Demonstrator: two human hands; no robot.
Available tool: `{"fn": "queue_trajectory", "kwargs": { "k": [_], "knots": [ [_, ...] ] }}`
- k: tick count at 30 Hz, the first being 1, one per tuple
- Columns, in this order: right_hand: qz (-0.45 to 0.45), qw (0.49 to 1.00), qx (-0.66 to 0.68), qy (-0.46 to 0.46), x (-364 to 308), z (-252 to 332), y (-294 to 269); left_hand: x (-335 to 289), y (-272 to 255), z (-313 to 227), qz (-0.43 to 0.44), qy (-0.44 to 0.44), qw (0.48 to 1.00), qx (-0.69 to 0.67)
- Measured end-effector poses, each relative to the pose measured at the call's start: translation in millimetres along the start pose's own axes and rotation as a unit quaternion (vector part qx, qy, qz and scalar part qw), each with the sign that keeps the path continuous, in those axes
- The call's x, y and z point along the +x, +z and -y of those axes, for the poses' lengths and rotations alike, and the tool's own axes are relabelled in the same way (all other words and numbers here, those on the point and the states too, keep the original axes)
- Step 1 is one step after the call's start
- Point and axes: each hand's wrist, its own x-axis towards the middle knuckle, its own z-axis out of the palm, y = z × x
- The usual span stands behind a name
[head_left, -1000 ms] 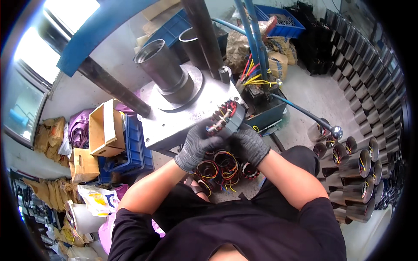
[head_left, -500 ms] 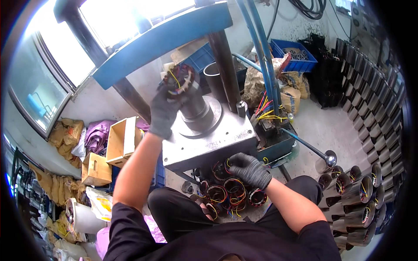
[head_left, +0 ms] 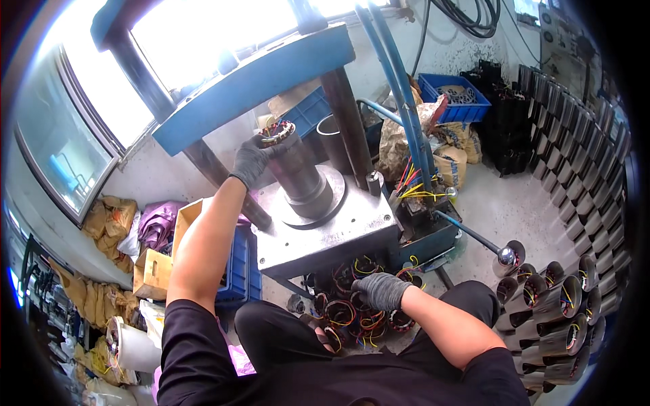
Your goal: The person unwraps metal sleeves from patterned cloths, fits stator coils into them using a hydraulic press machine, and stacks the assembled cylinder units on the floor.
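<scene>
My left hand (head_left: 252, 162), in a dark grey glove, grips the upper end of a wound motor stator (head_left: 276, 134). The stator stands slightly tilted in the view on top of a dark cylindrical fixture (head_left: 308, 193), with its ring of red and white windings facing up. Below it, a round base rests on the press's metal table (head_left: 332, 243). My right hand (head_left: 382, 291), gloved too, is held with curled fingers over several wound stators (head_left: 338, 311) on the floor in front of the press. Its fingertips are partly hidden, and what they hold, if anything, does not show.
A blue press crossbeam (head_left: 257, 84) spans above the table on dark columns. To the right, a lever with a ball end (head_left: 506, 256) sticks out near stacked metal tubes (head_left: 565, 298). Blue crates (head_left: 240, 267) and a cardboard box (head_left: 153, 274) stand at left.
My left hand has brought the stator from a tilted hold onto the fixture, so it stands there now. My right hand has moved slightly down and left, toward the stators on the floor.
</scene>
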Motion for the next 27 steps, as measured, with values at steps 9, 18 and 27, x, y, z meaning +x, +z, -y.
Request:
{"fn": "queue_trajectory", "kwargs": {
  "k": [9,18,27],
  "knots": [
    [0.006,1.0,-0.01,-0.018,1.8,0.6,2.3,3.3,3.0,15.6,0.002,0.006,1.0,0.021],
    [0.058,0.998,0.022,0.008,-2.0,5.1,-1.6,4.0,3.7,12.5,-0.016,0.02,0.99,0.135],
    [-0.046,0.998,-0.024,-0.036,-17.1,4.1,-18.6,-24.5,-29.5,50.7,-0.125,0.031,0.991,0.027]
  ]
}}
